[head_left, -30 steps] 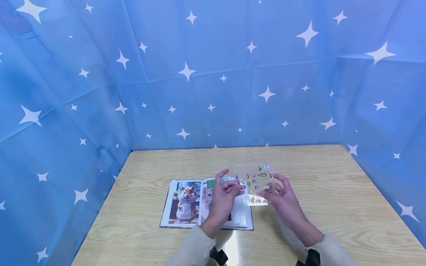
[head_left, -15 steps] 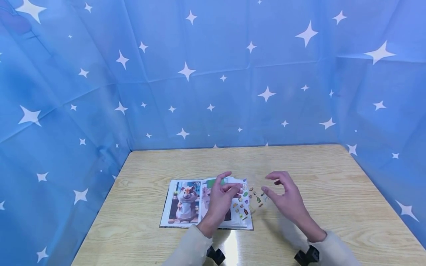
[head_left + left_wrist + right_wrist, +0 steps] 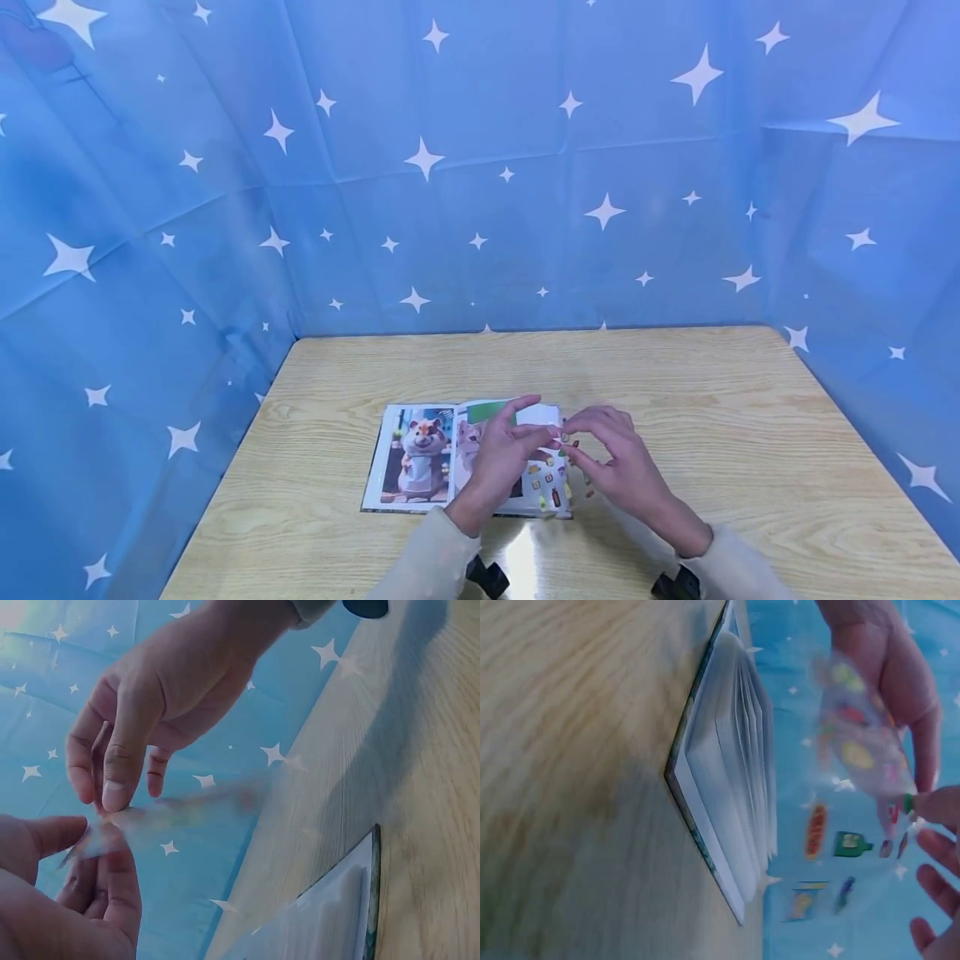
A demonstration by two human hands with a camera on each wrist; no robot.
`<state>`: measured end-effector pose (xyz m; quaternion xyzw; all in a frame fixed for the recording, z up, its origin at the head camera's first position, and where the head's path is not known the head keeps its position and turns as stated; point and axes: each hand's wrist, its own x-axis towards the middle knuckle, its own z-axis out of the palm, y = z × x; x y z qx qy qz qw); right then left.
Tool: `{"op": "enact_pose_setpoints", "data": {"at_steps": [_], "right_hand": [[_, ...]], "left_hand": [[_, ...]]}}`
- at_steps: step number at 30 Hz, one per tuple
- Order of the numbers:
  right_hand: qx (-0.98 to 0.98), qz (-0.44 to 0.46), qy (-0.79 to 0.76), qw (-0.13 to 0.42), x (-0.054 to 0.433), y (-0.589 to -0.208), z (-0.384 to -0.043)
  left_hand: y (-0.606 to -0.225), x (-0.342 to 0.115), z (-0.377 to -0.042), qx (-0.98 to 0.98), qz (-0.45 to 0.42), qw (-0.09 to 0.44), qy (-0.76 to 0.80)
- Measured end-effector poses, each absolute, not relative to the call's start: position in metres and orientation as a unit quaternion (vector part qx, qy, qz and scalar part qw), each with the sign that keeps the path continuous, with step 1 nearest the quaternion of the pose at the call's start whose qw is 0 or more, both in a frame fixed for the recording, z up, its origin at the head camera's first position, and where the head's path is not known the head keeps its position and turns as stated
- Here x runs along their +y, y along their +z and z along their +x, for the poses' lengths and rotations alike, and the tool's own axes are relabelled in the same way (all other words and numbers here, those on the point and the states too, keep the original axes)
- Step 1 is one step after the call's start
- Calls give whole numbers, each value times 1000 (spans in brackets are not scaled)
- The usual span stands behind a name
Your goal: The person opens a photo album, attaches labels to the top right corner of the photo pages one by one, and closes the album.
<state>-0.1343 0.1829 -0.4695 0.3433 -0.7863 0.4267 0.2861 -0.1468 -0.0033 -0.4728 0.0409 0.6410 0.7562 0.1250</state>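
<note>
A clear sheet of small food stickers [image 3: 551,479] is held in the air above the right page of an open picture book [image 3: 376,487]. My left hand [image 3: 501,458] pinches the sheet between thumb and fingers. Close against it, my right hand [image 3: 628,471] pinches the same sheet with thumb and index finger. The left wrist view has the right hand [image 3: 172,690] above the left hand [image 3: 60,900], fingertips nearly meeting at the blurred sheet [image 3: 187,810]. From the right wrist, the sheet [image 3: 859,750] looks bent, with bottle and snack stickers visible. Whether one sticker is lifted, I cannot tell.
The book lies on a light wood table [image 3: 345,375], its left page showing a cartoon hamster [image 3: 422,458]. Its thick stack of pages [image 3: 731,750] stands out in the right wrist view. A blue curtain with white stars [image 3: 480,167] hangs behind and beside the table.
The right hand let go of the sheet's right side, moved away, then came left to pinch it beside the left hand. The sheet has turned and swung downward over the page.
</note>
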Motion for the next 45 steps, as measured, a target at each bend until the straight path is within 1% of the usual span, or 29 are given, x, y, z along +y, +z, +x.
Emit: {"op": "enact_pose_setpoints", "data": {"at_steps": [3,6,10,16,24,32,39,45], "right_hand": [[-795,324,429,280,183,-471,-133],[-816,284,421,276,186,-473,-130],[-832,246,414,276,188,-474,-128],[-823,240,431,283,187,-472,-126],[-815,245,452,268,189,-473,-125],[-808,248,479,236,191,-476,-124],[-770,256,548,203,190,-472,-123],[-787,216,545,191,192,-470,-121]], "left_hand": [[-473,-5,-147,629,49,156,760],[-474,-6,-147,605,67,189,770],[-474,-6,-147,588,95,208,776],[-473,-4,-147,575,80,211,787],[-474,-3,-148,574,78,199,790],[-475,0,-147,585,68,192,785],[-474,1,-147,581,75,191,788],[-473,2,-146,584,75,190,786]]}}
